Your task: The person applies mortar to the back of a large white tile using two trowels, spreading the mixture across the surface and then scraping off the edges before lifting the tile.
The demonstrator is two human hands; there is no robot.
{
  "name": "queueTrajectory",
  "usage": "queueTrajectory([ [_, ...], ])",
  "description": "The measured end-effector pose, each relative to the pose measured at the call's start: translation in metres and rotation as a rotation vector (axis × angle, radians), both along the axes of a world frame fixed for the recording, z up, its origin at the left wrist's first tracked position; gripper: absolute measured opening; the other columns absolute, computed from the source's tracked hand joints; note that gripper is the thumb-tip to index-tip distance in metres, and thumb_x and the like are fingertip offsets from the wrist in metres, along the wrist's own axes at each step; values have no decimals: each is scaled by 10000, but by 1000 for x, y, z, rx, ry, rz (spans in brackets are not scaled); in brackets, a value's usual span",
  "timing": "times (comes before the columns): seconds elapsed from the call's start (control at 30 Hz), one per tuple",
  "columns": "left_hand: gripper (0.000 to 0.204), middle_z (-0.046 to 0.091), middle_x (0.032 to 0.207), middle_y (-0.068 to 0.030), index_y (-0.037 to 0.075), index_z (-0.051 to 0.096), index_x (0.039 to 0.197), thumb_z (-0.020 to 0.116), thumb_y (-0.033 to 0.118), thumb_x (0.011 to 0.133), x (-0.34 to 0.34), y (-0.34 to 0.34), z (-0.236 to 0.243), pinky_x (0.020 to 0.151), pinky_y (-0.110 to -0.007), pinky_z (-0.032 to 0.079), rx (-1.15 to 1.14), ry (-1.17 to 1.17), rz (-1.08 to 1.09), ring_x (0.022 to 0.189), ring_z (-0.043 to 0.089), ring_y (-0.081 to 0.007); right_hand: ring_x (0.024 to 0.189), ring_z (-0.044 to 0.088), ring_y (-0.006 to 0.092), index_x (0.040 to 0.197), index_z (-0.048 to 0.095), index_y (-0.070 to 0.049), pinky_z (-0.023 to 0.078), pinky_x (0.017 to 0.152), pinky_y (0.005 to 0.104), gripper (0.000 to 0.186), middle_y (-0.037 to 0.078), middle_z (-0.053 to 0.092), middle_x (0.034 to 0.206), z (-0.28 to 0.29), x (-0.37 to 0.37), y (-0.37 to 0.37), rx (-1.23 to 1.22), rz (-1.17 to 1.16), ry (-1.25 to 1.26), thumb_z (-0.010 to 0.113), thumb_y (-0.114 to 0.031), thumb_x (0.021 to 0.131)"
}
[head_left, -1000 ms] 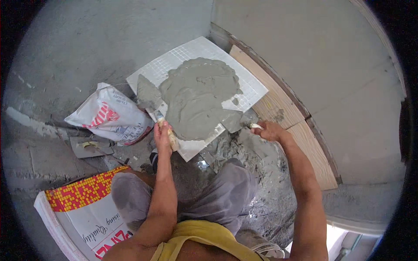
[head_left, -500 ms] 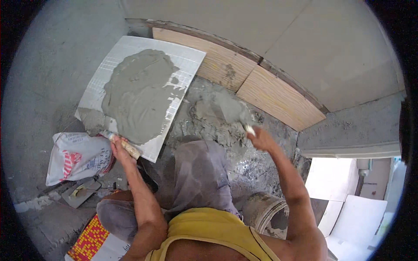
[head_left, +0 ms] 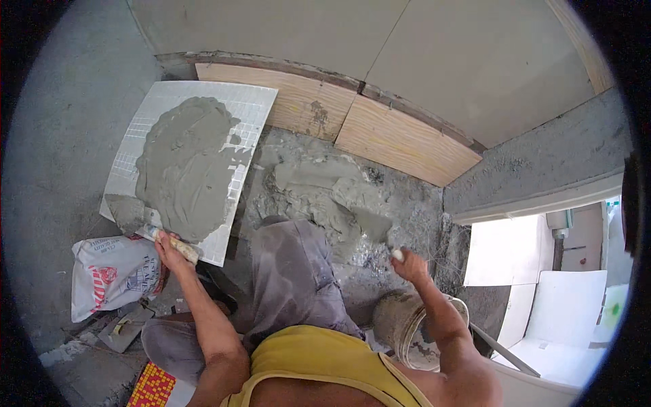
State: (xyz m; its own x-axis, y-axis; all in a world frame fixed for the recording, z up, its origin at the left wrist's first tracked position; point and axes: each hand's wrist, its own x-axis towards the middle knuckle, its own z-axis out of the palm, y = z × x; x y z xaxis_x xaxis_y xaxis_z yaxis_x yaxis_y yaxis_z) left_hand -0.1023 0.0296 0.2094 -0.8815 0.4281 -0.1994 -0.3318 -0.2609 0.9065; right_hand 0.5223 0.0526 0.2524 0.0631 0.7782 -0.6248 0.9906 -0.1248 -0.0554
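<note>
We see the right trowel [head_left: 373, 225], its grey, mortar-coated blade over the near right part of a wet, lumpy heap of mortar [head_left: 312, 178] on the floor [head_left: 424, 207]; how deep it sits, we cannot tell. The fingers of the right hand [head_left: 412, 268] are wrapped around its pale handle. To the left, the fingers of the left hand [head_left: 171, 252] are closed around the handle of the left trowel [head_left: 126, 213], whose smeared blade overlaps the near left corner of a white tile [head_left: 251, 102]. The tile's gridded face carries a thick, smooth, ridged grey mortar layer [head_left: 183, 166], leaving its borders bare.

Beside that corner we find a white bag [head_left: 112, 278] with red and blue lettering, some of it upside down from here, and a red-striped mark. Nearer us lie a flat float [head_left: 127, 330] and a carton [head_left: 152, 388] printed in red and yellow squares. A mortar-stained bucket [head_left: 388, 324] stands beneath the right forearm.
</note>
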Motion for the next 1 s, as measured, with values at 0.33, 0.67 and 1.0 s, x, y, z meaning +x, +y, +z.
queueTrajectory([
  [0.33,222,569,811,-13,92,553,1069,646,243,936,8,-2,12,676,-293,461,3,23,-8,731,546,-134,907,652,443,1233,440,-18,513,836,511,462,234,664,1011,-96,-23,-52,135,-27,-2,533,-313,889],
  [0.67,231,580,887,-37,70,557,1091,624,225,934,7,17,-14,690,-297,470,-12,37,-48,767,551,-138,629,635,239,1032,605,33,510,586,394,353,137,655,785,-152,-112,-22,275,-670,724,593,-288,887],
  [1.0,497,548,1162,-112,-10,534,1222,601,379,921,5,15,-50,938,-350,416,-279,183,134,1058,515,-219,594,526,118,909,563,-48,435,564,298,354,5,546,674,-110,-65,-34,-23,-660,897,607,-399,899],
])
